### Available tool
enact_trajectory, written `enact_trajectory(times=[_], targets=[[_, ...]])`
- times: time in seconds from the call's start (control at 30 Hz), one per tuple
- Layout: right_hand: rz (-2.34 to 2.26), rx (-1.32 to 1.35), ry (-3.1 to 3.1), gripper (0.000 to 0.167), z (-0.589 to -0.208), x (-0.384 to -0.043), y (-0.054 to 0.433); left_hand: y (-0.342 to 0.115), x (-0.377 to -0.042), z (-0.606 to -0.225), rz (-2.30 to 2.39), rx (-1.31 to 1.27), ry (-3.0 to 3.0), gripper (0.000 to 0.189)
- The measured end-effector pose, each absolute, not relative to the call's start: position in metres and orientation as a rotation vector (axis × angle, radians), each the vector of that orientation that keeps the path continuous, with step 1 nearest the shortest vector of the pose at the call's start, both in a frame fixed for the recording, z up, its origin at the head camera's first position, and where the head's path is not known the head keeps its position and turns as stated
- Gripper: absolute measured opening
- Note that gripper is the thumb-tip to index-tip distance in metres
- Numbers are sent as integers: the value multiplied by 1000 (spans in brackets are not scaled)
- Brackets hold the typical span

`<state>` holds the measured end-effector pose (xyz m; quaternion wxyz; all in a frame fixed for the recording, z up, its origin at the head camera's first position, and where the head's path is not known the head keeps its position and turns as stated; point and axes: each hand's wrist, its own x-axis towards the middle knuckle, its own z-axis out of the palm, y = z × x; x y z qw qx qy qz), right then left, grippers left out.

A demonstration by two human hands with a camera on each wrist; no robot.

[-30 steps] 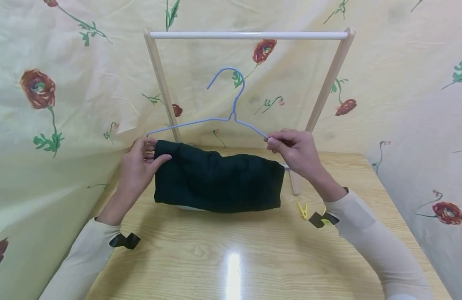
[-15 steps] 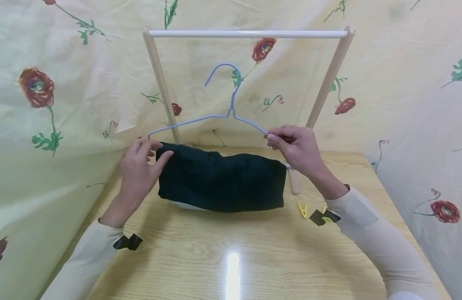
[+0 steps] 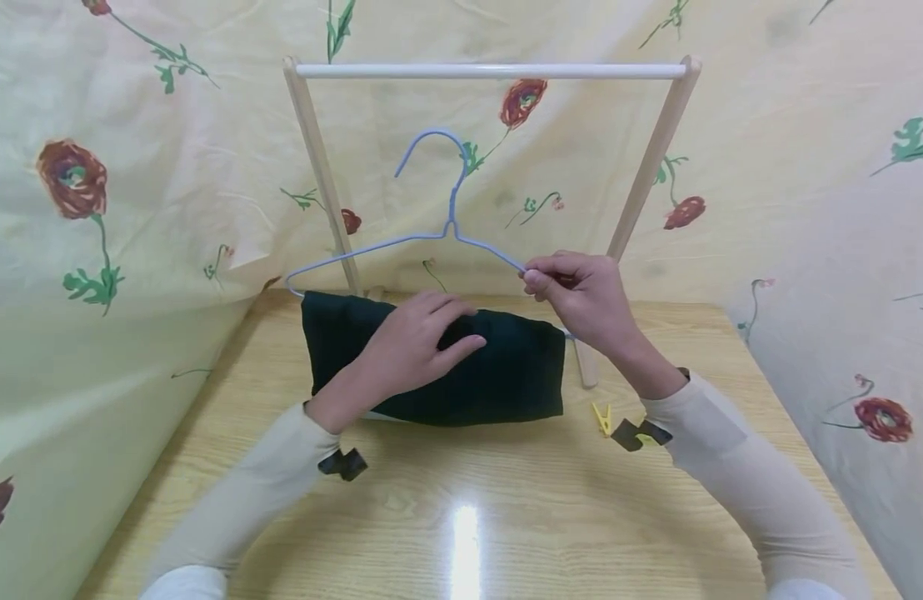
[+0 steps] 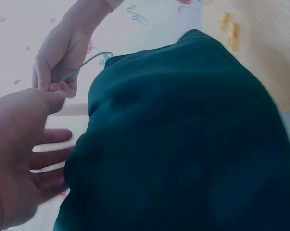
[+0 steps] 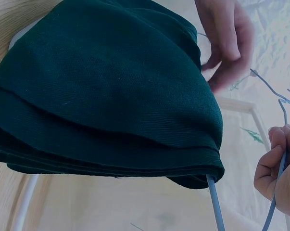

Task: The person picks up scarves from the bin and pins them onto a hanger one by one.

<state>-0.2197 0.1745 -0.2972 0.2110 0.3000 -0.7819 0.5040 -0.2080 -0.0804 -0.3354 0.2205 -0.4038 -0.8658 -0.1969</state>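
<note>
A folded dark green cloth hangs over the bottom bar of a blue wire hanger, whose hook points up. With thumb and fingers my right hand pinches the hanger's right shoulder wire. My left hand reaches across the middle of the cloth, fingers loosely spread. From the left wrist, those fingers show close along the cloth's upper fold, gripping nothing. In the right wrist view the bare end of the hanger's bar sticks out of the cloth's folds.
Behind the hanger stands a rack with wooden legs and a white rod. Yellow clothespins lie on the wooden table near the right wrist. A white object peeks out below the cloth. Flowered fabric surrounds the table.
My left hand has left the cloth's left end and moved right to its middle. The hanger has shifted slightly left, while my right hand keeps its pinch on the wire.
</note>
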Motion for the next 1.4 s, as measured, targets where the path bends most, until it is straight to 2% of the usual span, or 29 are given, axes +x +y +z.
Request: enact_trajectory(times=[0.13, 0.23, 0.47, 0.7, 0.9, 1.13, 1.4], targets=[[1396, 834, -2180, 10, -297, -219, 172, -64, -219, -331, -528, -1090, -2632, 60], [1398, 820, -2192, 9, -296, -218, 171, -58, -226, -330, -517, -1121, -2716, 64], [1387, 810, -2200, 9, -294, -217, 170, -54, -234, -336, -552, -1277, -2608, 40], [1398, 819, -2216, 9, -296, -218, 169, -55, -237, -346, -695, -1321, -2266, 19], [1439, 840, -2231, 9, -300, -220, 167, -56, -245, -350, -870, -1358, -1947, 18], [1447, 875, -2219, 8, -303, -220, 164, -54, -245, -347, -732, -1406, -1808, 25], [1462, 799, -2227, 10, -299, -218, 165, -50, -242, -350, -643, -1417, -1879, 16]])
